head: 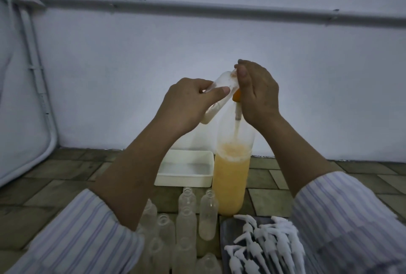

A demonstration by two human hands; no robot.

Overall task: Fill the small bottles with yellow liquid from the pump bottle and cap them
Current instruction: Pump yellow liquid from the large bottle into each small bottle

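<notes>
The left hand (186, 102) is curled around a small clear bottle (216, 95), which is held tilted, its mouth raised toward the top of the pump bottle (232, 164) and a little pale liquid pooled at its lower end. The right hand (257, 93) is closed over the orange pump head (236, 97), fingers bent down around it, thumb beside the small bottle's mouth. Both forearms come out of striped sleeves (342, 214).

Nearest the camera, on the tiled floor (55, 177), a cluster of empty small bottles (186, 214) is stood upright without caps, partly hidden by the left forearm. Just to their right, white pump caps (263, 245) are piled on a dark tray (228, 227), their nozzles pointing various ways.

Behind these, the tall clear pump bottle is stood on the floor, roughly half full of yellow liquid with foam at its surface; the pump tube is seen running down inside. A white rectangular tub (186, 177) is set just left of it, touching or nearly so. Farther back, a pale wall (153, 54) is crossed by a horizontal pipe (197, 9).

No label, brand or writing can be read on any bottle.
</notes>
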